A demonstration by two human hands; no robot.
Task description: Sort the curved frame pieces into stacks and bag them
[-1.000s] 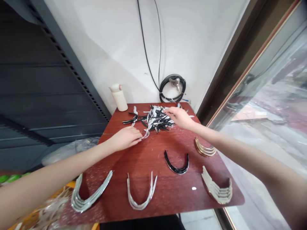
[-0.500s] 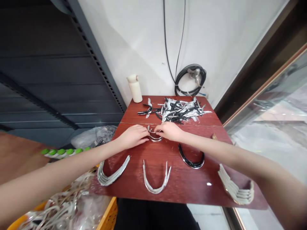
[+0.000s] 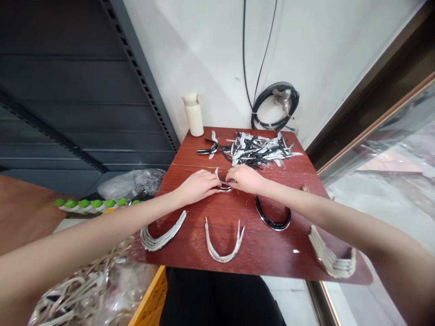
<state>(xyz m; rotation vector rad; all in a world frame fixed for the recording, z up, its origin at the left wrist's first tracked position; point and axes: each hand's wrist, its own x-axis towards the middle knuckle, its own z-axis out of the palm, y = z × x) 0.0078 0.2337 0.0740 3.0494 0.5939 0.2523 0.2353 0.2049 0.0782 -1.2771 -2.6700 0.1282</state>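
Observation:
Near the middle of the red-brown table point(image 3: 190, 199), my left hand point(image 3: 201, 185) and my right hand point(image 3: 245, 179) meet at a small group of curved silver strips point(image 3: 224, 189). The fingers of both hands are closed on these strips from either side. Nearer to me lie a pale U-shaped bundle point(image 3: 222, 258), a grey curved stack point(image 3: 159, 244) at the left and a black curved stack point(image 3: 273, 223) at the right. Another pale stack point(image 3: 335, 262) is at the right front corner. Behind my hands is a loose heap of black and silver strips point(image 3: 258, 149).
A white bottle point(image 3: 194, 115) stands at the back left of the table. A coiled black cable point(image 3: 275, 106) rests against the wall. At the lower left, a yellow crate point(image 3: 151, 296) holds pale strips and plastic. Green-capped bottles point(image 3: 97, 204) are at the left.
The camera view has shifted slightly, so the table appears higher. Both hands remain at the silver strips, and the right fingers have moved slightly along them.

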